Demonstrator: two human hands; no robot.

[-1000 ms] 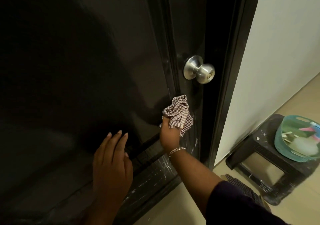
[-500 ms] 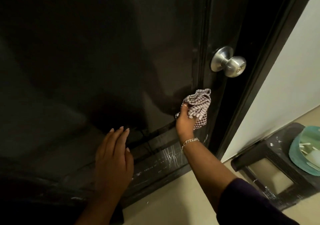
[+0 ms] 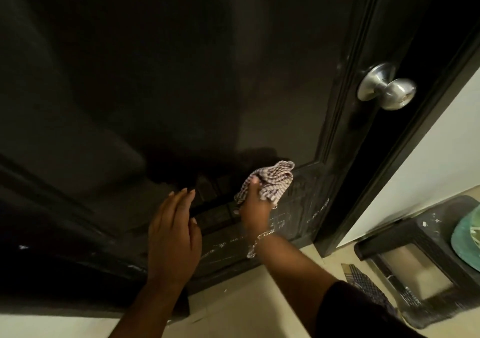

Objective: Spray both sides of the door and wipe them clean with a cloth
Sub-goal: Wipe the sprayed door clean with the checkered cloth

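On the dark door [image 3: 181, 77], your right hand [image 3: 255, 207] grips the soft, limp cloth [image 3: 272, 184] bunched at five o'clock; your left hand [image 3: 174, 233] rests flat.

Knob [image 3: 388, 88] juts above; stool [image 3: 415, 259] crowds the door's [image 3: 181, 77] right.

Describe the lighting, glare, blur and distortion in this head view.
Head view: dim light, the dark panelled door nearly black at left; glare on the round silver metal doorknob; wide-angle bending of the door's edges; slight blur on the checked cloth gripped in the right hand.
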